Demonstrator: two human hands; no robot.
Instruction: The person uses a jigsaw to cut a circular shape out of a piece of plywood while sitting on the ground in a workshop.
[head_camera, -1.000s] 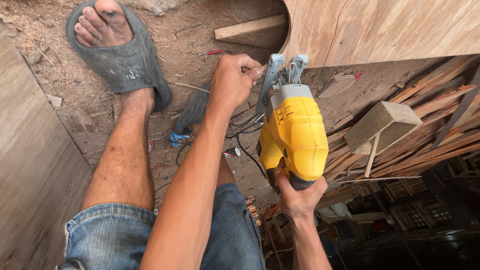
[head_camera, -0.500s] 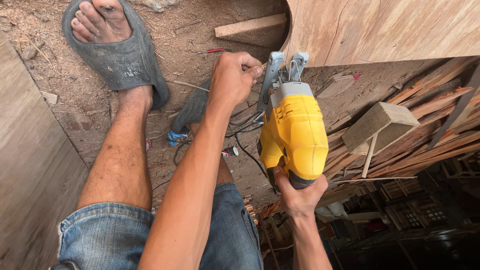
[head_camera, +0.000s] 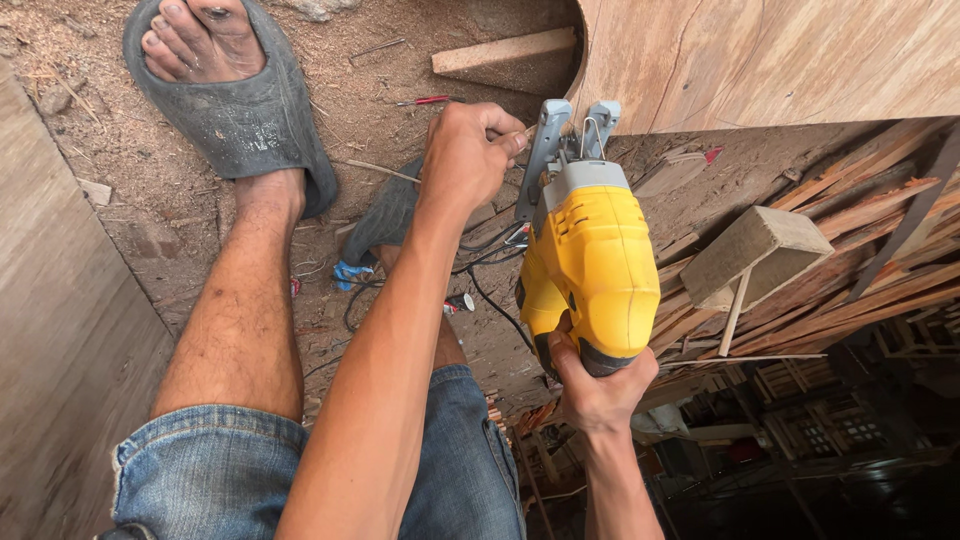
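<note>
The yellow saw (head_camera: 590, 265) sat against the edge of the big wood board (head_camera: 760, 60). The right hand (head_camera: 598, 385) had its fingers wrapped around the saw's handle. The left hand (head_camera: 465, 155) was clenched just beside the saw's metal front.

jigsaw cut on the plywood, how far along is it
Done: a curved edge already runs down the plywood sheet to where the saw sits. In hand: the right hand grips the yellow jigsaw, its metal shoe at the sheet's lower edge, while the left hand is at the shoe's front. Left: the rest of the sheet, right of the saw, looks uncut; no cut line is visible to judge further.
</note>
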